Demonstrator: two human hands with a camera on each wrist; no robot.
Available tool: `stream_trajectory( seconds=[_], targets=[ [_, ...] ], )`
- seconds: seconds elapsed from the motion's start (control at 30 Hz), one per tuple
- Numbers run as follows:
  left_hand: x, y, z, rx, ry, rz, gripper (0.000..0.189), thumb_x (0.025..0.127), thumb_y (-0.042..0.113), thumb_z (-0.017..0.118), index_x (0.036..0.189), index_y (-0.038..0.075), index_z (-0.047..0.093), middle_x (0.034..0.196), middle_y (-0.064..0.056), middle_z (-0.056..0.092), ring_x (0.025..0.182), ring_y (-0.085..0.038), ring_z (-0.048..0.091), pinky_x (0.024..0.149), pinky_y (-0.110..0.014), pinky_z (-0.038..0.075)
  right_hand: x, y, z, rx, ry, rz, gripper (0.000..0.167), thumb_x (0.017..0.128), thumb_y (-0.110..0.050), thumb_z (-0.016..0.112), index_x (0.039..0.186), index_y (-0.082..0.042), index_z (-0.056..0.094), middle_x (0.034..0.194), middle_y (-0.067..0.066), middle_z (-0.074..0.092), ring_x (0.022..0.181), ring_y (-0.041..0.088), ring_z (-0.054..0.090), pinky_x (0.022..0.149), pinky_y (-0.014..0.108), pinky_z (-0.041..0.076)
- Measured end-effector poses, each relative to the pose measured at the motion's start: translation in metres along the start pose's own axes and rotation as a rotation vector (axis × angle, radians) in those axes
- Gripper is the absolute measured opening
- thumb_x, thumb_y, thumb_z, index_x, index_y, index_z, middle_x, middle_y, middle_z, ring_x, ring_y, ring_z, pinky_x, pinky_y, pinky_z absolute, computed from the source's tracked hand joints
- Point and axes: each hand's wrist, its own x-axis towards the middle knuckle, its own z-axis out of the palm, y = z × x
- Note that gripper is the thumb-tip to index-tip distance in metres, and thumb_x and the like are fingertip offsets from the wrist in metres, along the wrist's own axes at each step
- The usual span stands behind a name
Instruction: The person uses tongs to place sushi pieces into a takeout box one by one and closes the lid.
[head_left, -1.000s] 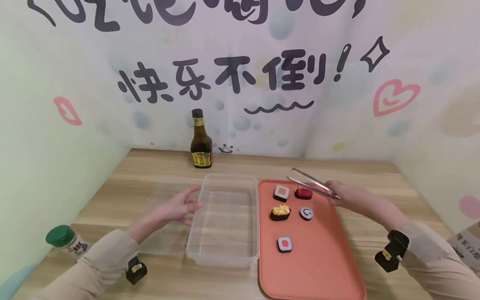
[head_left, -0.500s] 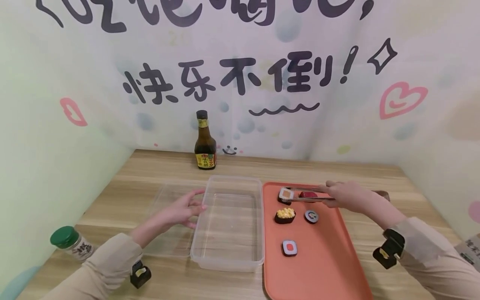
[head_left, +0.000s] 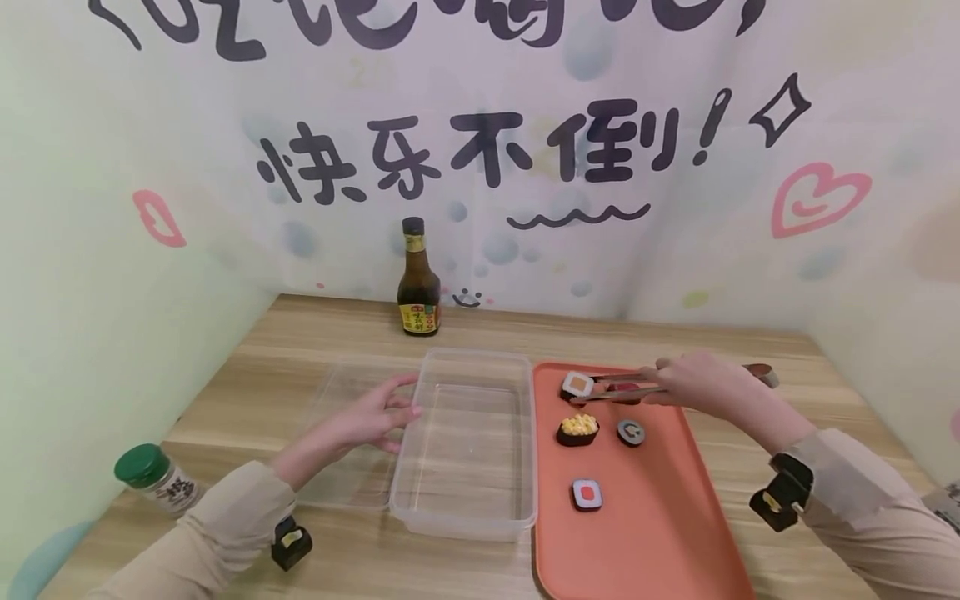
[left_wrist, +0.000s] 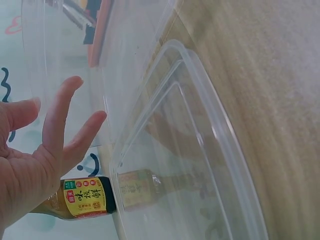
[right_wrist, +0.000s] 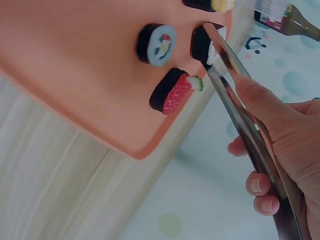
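My right hand [head_left: 697, 382] grips metal tongs [right_wrist: 245, 127], their tips astride a square sushi roll with an orange centre [head_left: 577, 384] at the tray's far left corner. The orange tray [head_left: 645, 533] also bears a corn-topped sushi [head_left: 578, 426], a round sushi roll [right_wrist: 159, 45], a red-topped sushi [right_wrist: 174, 95] and a square roll with a red centre [head_left: 587, 493]. Left of the tray stands a clear plastic box [head_left: 467, 527]. With fingers spread and loosely bent, my left hand [head_left: 375, 419] touches the box's left wall.
A clear lid [head_left: 341, 487] lies on the wooden table left of the box. Behind the box stands a dark sauce bottle [head_left: 419, 287]. A green-capped seasoning jar [head_left: 159, 477] is near the left sleeve. A printed cloth [head_left: 360, 250] hangs behind the table.
The tongs have come down and left from above the tray's far edge to the orange-centred sushi roll. My left hand keeps its place at the box. The head view has shifted slightly.
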Motion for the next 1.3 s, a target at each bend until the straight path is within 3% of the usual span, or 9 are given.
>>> stream_trajectory(
  seconds=[0.13, 0.33, 0.63, 0.8, 0.97, 1.13, 1.3],
  targets=[
    [0.002, -0.002, -0.001, 0.004, 0.000, 0.001, 0.058, 0.096, 0.012, 0.045, 0.145, 0.007, 0.014, 0.137, -0.034, 0.033, 0.113, -0.042, 0.051, 0.069, -0.035, 0.060, 0.003, 0.002, -0.009, 0.013, 0.016, 0.024, 0.025, 0.078, -0.033, 0.068, 0.089, -0.012, 0.057, 0.062, -0.002, 0.047, 0.044, 0.007, 0.035, 0.036, 0.021, 0.031],
    [0.000, -0.001, -0.004, -0.001, 0.008, -0.002, 0.060, 0.095, 0.013, 0.045, 0.145, 0.007, 0.013, 0.137, -0.034, 0.034, 0.112, -0.041, 0.052, 0.068, -0.033, 0.059, 0.019, 0.009, -0.028, 0.024, 0.130, 0.058, 0.028, 0.076, -0.034, 0.070, 0.084, -0.012, 0.055, 0.056, -0.004, 0.043, 0.042, 0.008, 0.035, 0.035, 0.025, 0.036],
    [0.000, 0.003, -0.006, 0.010, 0.008, 0.006, 0.060, 0.095, 0.014, 0.046, 0.145, 0.006, 0.013, 0.135, -0.033, 0.036, 0.107, -0.039, 0.056, 0.067, -0.031, 0.059, 0.053, -0.004, -0.058, 0.025, 0.176, 0.053, 0.033, 0.078, -0.039, 0.067, 0.098, -0.013, 0.062, 0.059, -0.001, 0.055, 0.043, 0.012, 0.043, 0.039, 0.026, 0.041],
    [0.001, 0.002, -0.005, 0.006, 0.018, 0.023, 0.061, 0.094, 0.012, 0.047, 0.145, 0.007, 0.014, 0.135, -0.034, 0.036, 0.112, -0.042, 0.051, 0.065, -0.033, 0.060, 0.083, -0.029, -0.055, 0.000, 0.193, -0.055, 0.037, 0.078, -0.044, 0.065, 0.100, -0.014, 0.063, 0.056, -0.002, 0.054, 0.039, 0.011, 0.038, 0.033, 0.022, 0.031],
    [0.002, 0.000, -0.002, -0.019, 0.021, 0.028, 0.061, 0.094, 0.009, 0.046, 0.145, 0.007, 0.014, 0.134, -0.033, 0.036, 0.109, -0.042, 0.053, 0.065, -0.034, 0.060, 0.117, -0.052, -0.043, -0.047, 0.158, -0.185, 0.032, 0.080, -0.045, 0.062, 0.088, -0.014, 0.064, 0.062, -0.002, 0.058, 0.045, 0.011, 0.049, 0.038, 0.025, 0.042],
    [0.000, -0.001, 0.001, -0.031, 0.009, 0.036, 0.061, 0.093, 0.007, 0.046, 0.144, 0.005, 0.014, 0.132, -0.033, 0.038, 0.107, -0.040, 0.054, 0.062, -0.034, 0.059, 0.139, -0.066, -0.035, -0.061, 0.062, -0.191, 0.031, 0.081, -0.046, 0.061, 0.082, -0.015, 0.064, 0.061, -0.003, 0.060, 0.047, 0.011, 0.051, 0.043, 0.026, 0.047],
    [-0.001, -0.001, 0.001, -0.029, 0.013, 0.037, 0.061, 0.093, 0.007, 0.047, 0.144, 0.005, 0.014, 0.131, -0.033, 0.039, 0.105, -0.040, 0.055, 0.063, -0.035, 0.060, 0.138, -0.067, -0.030, -0.074, 0.074, -0.171, 0.038, 0.081, -0.051, 0.059, 0.094, -0.016, 0.066, 0.067, 0.000, 0.060, 0.045, 0.010, 0.046, 0.037, 0.024, 0.041]
  ],
)
